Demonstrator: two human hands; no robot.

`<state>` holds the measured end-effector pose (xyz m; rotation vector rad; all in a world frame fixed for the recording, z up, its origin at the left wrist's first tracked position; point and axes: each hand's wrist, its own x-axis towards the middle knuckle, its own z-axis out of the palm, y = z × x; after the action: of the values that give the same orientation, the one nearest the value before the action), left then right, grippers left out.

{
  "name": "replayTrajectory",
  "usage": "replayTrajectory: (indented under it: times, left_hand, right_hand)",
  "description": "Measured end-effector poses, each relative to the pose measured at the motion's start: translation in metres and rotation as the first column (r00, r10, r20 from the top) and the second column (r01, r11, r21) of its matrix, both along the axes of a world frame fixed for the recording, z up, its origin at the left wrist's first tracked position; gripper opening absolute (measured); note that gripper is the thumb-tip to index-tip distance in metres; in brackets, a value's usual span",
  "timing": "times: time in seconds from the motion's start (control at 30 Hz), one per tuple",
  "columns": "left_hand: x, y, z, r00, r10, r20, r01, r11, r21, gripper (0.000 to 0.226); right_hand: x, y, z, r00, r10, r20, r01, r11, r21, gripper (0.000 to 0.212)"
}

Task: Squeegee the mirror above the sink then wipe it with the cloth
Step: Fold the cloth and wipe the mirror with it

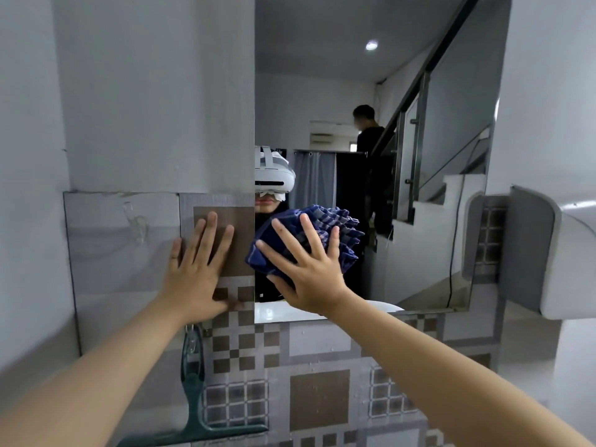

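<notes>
A: While the squeegee (193, 391) hangs from its hook on the tiles (319, 401) under the mirror (371, 91), which step would this be?

B: The wiping, by the look of it. The right hand (304, 269) presses the blue checked cloth (309, 240) flat against the glass near the mirror's lower left corner, just beside its left edge.

A: How should the wipe be done well?

B: The palm should stay flat so the bunched cloth spreads its pressure, and the strokes should overlap, running from the top down so no streaks are left. Most of the glass above and to the right looks yet to be covered, though that is a judgement; no smears can be made out.

A: And the hands themselves?

B: The right hand is spread, fingers fanned wide over the cloth, pinning it rather than gripping it; the arm reaches up and forward, nearly straight. The left hand (196, 269) is also spread, holding nothing, palm flat on the brown tile left of the mirror, likely as a brace.

A: Any risk?

B: The cloth could slip from under an open palm on a long stroke.
</notes>
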<state>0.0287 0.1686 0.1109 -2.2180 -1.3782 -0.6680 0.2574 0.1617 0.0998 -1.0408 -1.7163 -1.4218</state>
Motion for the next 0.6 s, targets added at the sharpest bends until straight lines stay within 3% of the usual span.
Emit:
replayTrajectory:
  times: [0.13, 0.3, 0.47, 0.6]
  left_hand:
    - [-0.001, 0.000, 0.000, 1.000, 0.015, -0.011, -0.015, 1.000, 0.010, 0.137]
    - [-0.002, -0.002, 0.000, 1.000, 0.012, -0.016, -0.012, 1.000, 0.024, 0.132]
    - [0.001, -0.002, 0.000, 1.000, 0.017, -0.017, -0.016, 0.999, 0.038, 0.133]
    - [0.002, -0.005, 0.001, 0.999, 0.032, -0.028, -0.032, 0.999, 0.021, 0.134]
  right_hand:
    - [0.054, -0.008, -0.002, 0.995, -0.035, 0.088, 0.034, 0.999, 0.005, 0.055]
    - [0.144, -0.016, 0.001, 0.992, -0.121, 0.021, 0.121, 0.992, 0.022, 0.056]
    - [0.204, -0.028, -0.013, 0.938, -0.130, -0.321, 0.107, 0.990, -0.090, 0.053]
    - [0.205, -0.034, -0.042, 0.716, -0.123, -0.687, 0.043, 0.990, -0.133, 0.059]
